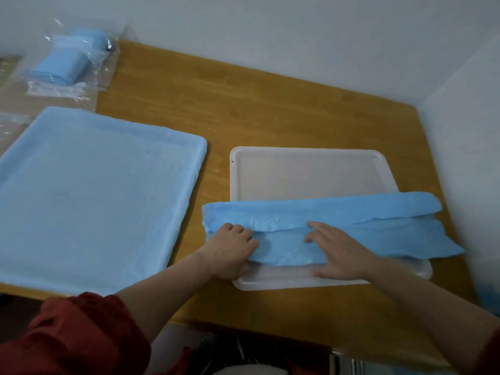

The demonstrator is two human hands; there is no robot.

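**Step in hand:** you are spreading the blue sheet (338, 209) over the white tray (311, 171). The tray lies flat near the right edge of the worktop (270, 104), towards the near side. The sheet lies across the tray's near half as a long folded band. Its two ends overhang the tray's left and right rims. The far half of the tray is bare.

**State of the hands:**
- Your left hand (230, 251) has its fingers curled round the band's near layer, close to the band's left end.
- Your right hand (343, 255) lies flat on the band near its middle, fingers straight and spread, thumb down by the tray's near rim. It presses and grasps nothing.

**Next move, as judged:** open the remaining folds.
1. Press down with the right hand so the band does not slide.
2. Draw the upper fold towards the worktop's far edge until the bare half is covered.
3. Tuck the overhang round the rims.

Pull evenly. The material looks thin and creased, and it may tear or bunch.

**Reference:** a second tray (94, 198) at the worktop's left edge is wrapped completely in the same blue material. It shows the likely finished condition. Packets of folded sheets (65, 63) lie at the far left corner.
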